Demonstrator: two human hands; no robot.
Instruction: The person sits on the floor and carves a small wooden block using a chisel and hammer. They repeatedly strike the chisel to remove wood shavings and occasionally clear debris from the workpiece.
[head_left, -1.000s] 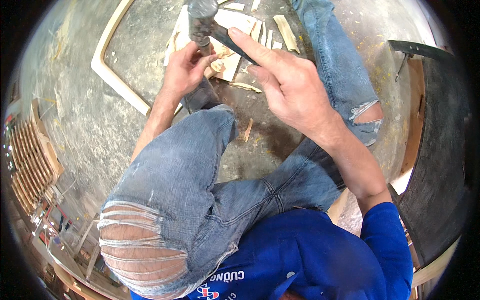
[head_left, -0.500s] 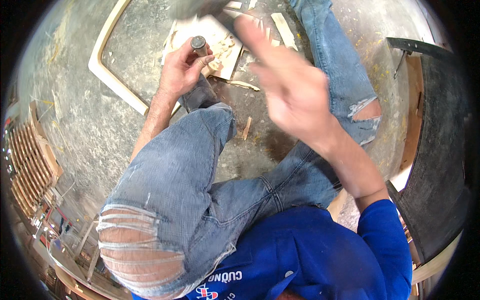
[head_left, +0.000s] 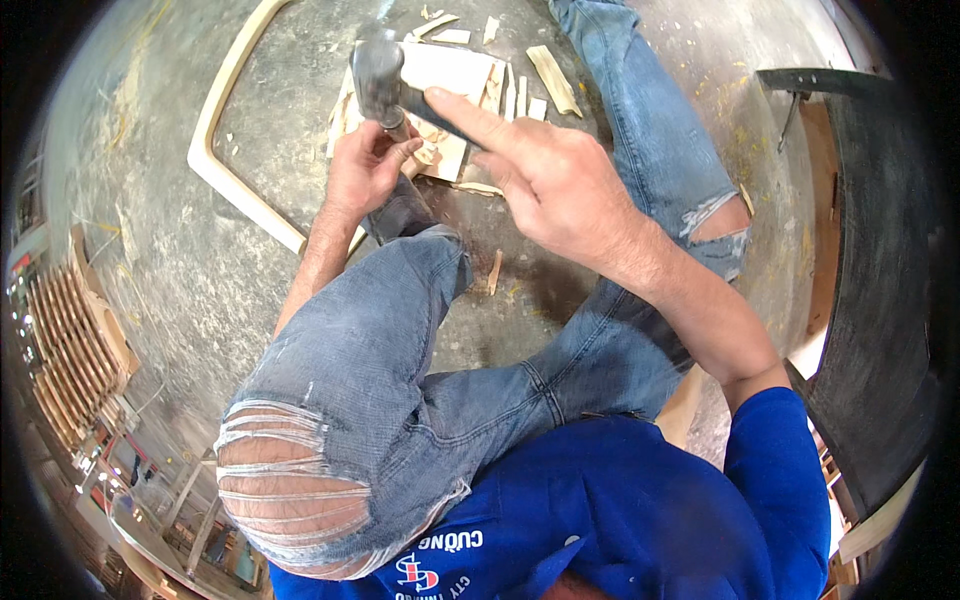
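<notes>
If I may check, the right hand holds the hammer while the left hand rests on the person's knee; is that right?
Not quite: the head view shows the left hand gripping a tool handle; the right hand does hold the hammer.

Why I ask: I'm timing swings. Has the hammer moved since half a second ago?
Yes: against the pale board, the hammer head has moved down the picture, toward the left hand.
</notes>
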